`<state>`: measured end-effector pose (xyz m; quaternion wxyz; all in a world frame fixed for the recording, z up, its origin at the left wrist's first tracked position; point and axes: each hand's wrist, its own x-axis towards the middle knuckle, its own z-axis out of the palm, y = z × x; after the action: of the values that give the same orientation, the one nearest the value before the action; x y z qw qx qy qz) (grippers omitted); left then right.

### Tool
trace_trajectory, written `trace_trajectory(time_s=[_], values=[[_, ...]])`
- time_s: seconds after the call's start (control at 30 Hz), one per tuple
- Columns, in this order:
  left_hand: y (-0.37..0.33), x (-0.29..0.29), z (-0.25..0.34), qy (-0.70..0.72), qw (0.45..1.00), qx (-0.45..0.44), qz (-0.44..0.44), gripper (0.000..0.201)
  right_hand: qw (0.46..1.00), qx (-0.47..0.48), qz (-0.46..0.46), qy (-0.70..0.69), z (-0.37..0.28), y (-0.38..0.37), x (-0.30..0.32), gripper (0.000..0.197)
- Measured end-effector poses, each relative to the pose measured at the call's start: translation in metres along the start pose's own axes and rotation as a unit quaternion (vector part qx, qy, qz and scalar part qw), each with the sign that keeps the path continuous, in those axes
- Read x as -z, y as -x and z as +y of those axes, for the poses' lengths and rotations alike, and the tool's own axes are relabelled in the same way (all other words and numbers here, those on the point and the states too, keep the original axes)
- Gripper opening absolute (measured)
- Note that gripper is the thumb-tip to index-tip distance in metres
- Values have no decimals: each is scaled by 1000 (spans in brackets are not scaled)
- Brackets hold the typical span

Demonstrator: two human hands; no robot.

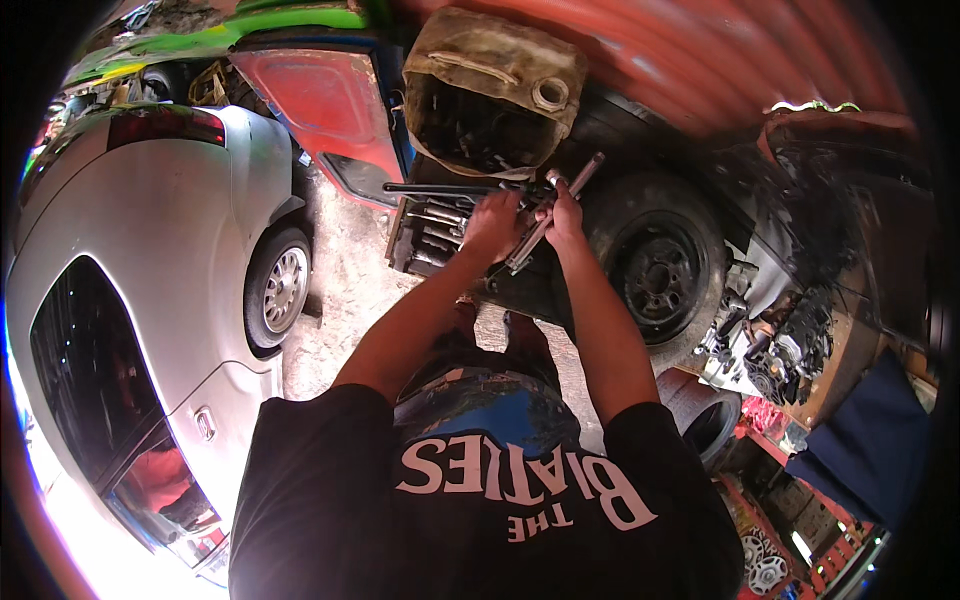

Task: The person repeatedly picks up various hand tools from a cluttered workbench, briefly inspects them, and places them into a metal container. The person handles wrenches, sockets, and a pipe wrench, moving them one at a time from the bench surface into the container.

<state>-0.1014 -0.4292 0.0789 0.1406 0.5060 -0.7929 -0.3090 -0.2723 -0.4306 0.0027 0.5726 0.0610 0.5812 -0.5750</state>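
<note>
In my right hand [566, 214] is a long metal bar [585, 176], gripped around its middle. It slants from upper right to lower left, and a shiny metal knob [553, 178] shows at my fingertips. My left hand [493, 226] is just beside it, its fingers curled down among the tools; what they hold is hidden. A long dark bar [425, 188] lies behind my left hand and runs off to the left. Below that bar, a tool tray [397, 250] holds several metal hand tools [437, 228] side by side.
Behind the tools stands a cut-open, dirty plastic can [480, 50]. A wheel with a black rim [655, 275] is close to my right forearm. A silver car [190, 260] fills the left side. Metal parts [770, 350] are heaped at the right, near a loose tyre [712, 425].
</note>
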Motion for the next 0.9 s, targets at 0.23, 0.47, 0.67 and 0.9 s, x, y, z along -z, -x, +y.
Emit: trace_trajectory(time_s=[0.23, 0.47, 0.67, 0.9], values=[[-61, 25, -63, -227, 971, -58, -57, 38, 998, -13, -57, 18, -11, 14, 3, 30], [-55, 15, -69, -202, 977, -65, 21, 20, 993, -26, -110, 11, -14, 50, -4, 24], [-36, 4, -57, -206, 971, -85, 83, 11, 988, -46, -144, 31, -13, 71, 26, 25], [-24, 2, -53, -207, 968, -97, 103, 17, 986, -7, -140, 91, -6, 102, 28, 19]])
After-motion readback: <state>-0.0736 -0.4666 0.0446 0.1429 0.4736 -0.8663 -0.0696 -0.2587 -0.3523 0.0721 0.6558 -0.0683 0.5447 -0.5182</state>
